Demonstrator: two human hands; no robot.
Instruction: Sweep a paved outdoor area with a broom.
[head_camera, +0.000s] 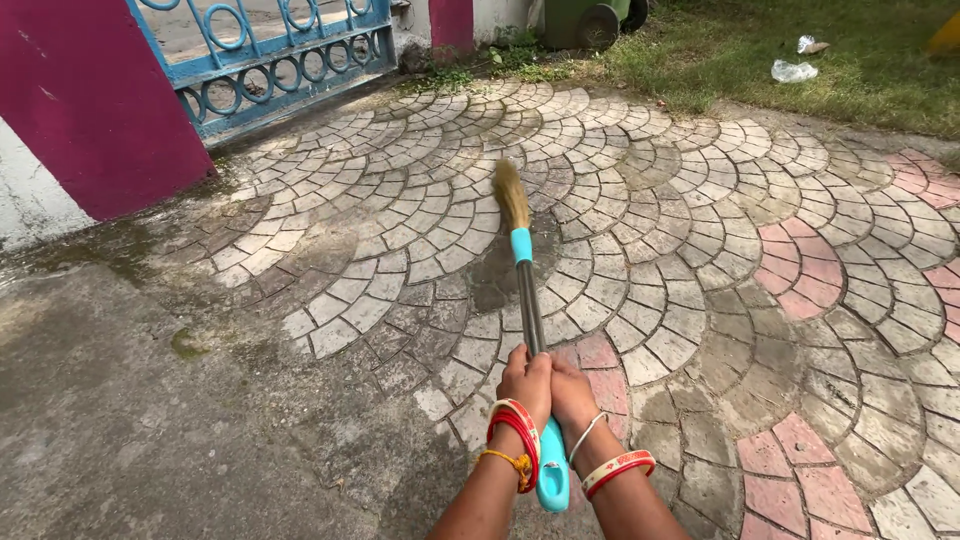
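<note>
Broom (527, 300) is seen from above, running from the lower centre of the frame up to the middle, where its soft, straw-coloured bristle tuft (511, 192) rests on the paving (700, 300). A turquoise collar joins the tuft to a thin, dark metal shaft, and a turquoise plastic grip (552, 470) ends the handle at the bottom edge. Both hands are wrapped around the shaft low in the frame, side by side and touching: the left hand (526, 382) and the right hand (572, 390), fingers closed tightly on the shaft just above the plastic grip. Red, white and gold bangles are worn on both wrists. The broom is judged light and stiff along the shaft, with a limp, flexible tip; the smooth metal may be slippery, so hold is best taken near the grip. A blue metal gate (270, 55) is seen at upper left, grass with litter at upper right.
</note>
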